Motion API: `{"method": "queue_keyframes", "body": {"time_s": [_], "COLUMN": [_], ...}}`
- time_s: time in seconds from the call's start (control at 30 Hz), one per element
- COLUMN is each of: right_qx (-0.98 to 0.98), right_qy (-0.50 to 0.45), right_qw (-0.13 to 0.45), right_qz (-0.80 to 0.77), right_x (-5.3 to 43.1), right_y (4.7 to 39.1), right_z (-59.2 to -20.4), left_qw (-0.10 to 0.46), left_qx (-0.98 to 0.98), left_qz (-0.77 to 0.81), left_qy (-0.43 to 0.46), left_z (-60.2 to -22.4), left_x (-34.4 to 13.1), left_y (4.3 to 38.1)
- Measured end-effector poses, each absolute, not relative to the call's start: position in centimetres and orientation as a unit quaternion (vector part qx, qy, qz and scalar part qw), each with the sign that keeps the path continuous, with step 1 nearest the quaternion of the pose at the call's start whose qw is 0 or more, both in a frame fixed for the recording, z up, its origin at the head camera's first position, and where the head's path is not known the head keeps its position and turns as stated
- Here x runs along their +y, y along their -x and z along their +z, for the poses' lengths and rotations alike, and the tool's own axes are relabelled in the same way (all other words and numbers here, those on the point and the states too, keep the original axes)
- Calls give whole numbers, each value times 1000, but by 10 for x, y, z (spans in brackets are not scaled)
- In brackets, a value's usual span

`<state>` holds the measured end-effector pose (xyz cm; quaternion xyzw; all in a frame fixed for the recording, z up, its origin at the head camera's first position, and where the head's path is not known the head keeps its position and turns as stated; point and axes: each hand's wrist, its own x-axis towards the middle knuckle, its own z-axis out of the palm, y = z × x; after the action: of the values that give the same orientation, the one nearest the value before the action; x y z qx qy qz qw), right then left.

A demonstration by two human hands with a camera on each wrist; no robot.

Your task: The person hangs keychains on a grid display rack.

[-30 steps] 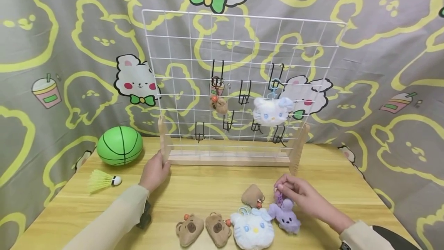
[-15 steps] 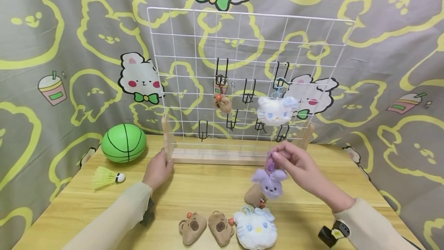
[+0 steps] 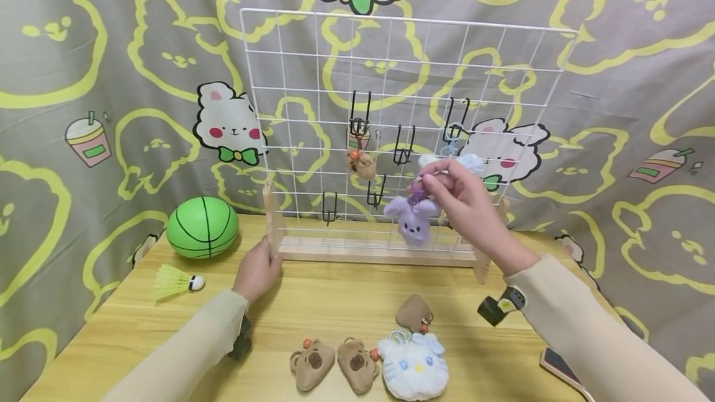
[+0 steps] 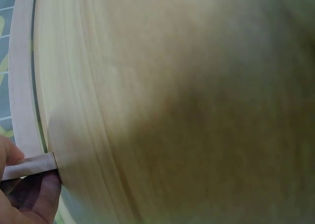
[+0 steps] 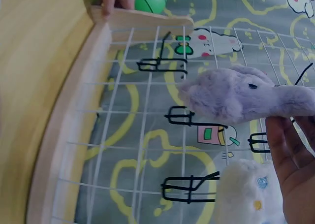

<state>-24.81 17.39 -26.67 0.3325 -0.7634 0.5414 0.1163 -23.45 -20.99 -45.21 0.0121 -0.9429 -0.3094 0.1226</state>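
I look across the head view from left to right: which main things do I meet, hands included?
Green ball, left hand, front-left brown plush, second front brown plush, purple plush, right hand that holds it, phone-like object.

Plush bunny (image 3: 414, 224) held before rack (image 3: 346, 254); ball (image 3: 203, 227) set left of rack, shuttlecock (image 3: 174, 282) before ball; plush cat (image 3: 415, 368) laid on table (image 3: 341, 303).

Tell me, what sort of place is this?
Perhaps a small tabletop display corner, though home or shop I can't tell. A white wire rack hung with plush charms, more on the wooden table, and cartoon-print cloth behind suggest it.
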Motion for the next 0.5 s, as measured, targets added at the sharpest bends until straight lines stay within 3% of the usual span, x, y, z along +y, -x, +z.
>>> {"method": "queue_keyframes", "body": {"time_s": [0.5], "right_qx": [-796], "right_qy": [-283], "right_qw": [145], "right_qz": [515], "right_x": [151], "right_y": [278], "right_z": [-245], "left_qw": [126], "left_qx": [-944], "left_qz": [-304], "left_qy": [-12], "left_z": [-452], "left_x": [-210], "left_y": [234]}}
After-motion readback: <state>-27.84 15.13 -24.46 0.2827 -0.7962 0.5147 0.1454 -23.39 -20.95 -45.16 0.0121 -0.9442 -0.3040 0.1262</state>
